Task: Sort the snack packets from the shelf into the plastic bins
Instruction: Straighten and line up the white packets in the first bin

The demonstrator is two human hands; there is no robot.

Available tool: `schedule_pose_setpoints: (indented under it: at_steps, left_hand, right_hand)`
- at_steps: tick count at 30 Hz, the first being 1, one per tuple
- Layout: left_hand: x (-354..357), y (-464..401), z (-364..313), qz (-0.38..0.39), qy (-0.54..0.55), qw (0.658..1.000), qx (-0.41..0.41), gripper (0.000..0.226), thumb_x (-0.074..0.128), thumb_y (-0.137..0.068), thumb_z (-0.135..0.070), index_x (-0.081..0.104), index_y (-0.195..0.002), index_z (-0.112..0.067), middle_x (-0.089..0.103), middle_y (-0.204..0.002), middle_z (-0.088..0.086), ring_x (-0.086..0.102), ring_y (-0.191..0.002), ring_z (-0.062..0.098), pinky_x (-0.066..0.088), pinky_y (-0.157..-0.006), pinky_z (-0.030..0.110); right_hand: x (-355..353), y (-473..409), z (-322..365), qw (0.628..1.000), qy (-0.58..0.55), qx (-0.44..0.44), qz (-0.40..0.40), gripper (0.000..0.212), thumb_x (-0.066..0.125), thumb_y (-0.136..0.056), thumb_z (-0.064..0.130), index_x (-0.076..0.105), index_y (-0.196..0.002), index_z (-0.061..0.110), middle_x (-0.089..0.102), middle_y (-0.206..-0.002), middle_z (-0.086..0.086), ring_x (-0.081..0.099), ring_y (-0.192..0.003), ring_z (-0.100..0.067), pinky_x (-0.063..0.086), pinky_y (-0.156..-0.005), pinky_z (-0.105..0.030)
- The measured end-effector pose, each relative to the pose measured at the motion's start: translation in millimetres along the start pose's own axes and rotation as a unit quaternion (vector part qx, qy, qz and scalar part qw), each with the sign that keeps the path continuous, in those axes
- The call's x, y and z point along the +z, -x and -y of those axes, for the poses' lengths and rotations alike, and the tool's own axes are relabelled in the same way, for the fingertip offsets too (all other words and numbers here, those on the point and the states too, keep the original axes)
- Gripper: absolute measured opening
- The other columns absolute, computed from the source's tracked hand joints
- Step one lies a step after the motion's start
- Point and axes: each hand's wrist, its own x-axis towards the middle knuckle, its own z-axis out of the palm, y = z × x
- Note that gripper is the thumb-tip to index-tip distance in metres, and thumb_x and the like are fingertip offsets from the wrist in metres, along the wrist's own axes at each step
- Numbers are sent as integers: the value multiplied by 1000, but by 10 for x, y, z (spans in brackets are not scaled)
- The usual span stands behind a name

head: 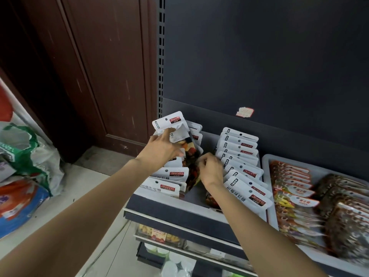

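Note:
On the dark shelf stand two rows of white snack packets with red labels. My left hand grips several packets at the back of the left row, lifting them up and tilted. My right hand reaches into the gap between the rows and pinches the dark lower part of a packet. The right row leans backward, upright and tightly packed. To the right, a pale plastic bin holds red and brown snack packets.
A brown wooden door stands left of the shelf's slotted upright. Printed bags lie on the floor at far left. Lower shelves hold more packaged goods. A torn sticker is on the shelf's back panel.

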Motion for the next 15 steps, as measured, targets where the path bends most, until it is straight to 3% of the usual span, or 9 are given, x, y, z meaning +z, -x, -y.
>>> schedule_pose_setpoints:
  at_steps: [4, 7, 11, 15]
  left_hand:
    - [-56, -30, -74, 57, 63, 996, -16, 45, 43, -94, -50, 47, -135, -32, -2, -158, 10, 14, -144, 25, 17, -114, 41]
    - [-112, 28, -48, 77, 119, 990, -11, 49, 42, -91, -56, 51, -132, -31, -9, -159, 4, 7, -146, 23, 10, -116, 42]
    - [-65, 117, 12, 57, 185, 981, -2, 42, 49, -86, -57, 62, -116, -31, -7, -159, -3, 6, -146, 21, 11, -116, 42]
    - [-39, 157, 40, 50, 171, 984, -4, 44, 47, -89, -55, 59, -124, -30, -8, -159, -3, 4, -146, 22, 11, -116, 44]
  right_hand:
    - [-62, -23, 42, 997, 11, 14, 69, 23, 43, -99, 23, 59, -111, 12, 62, -114, -11, 54, -113, -30, 42, -90, -36]
    - [-18, -12, 43, 996, -5, 34, 77, 28, 45, -98, 32, 56, -112, 11, 62, -112, -12, 54, -112, -31, 40, -89, -35]
    - [38, -19, 49, 998, -8, 47, 49, 30, 54, -93, 38, 53, -106, 10, 63, -107, -11, 57, -108, -31, 45, -90, -41]
    - [21, -16, 71, 996, 13, 67, 52, 27, 53, -93, 25, 50, -113, 7, 60, -111, -16, 56, -108, -35, 46, -89, -43]
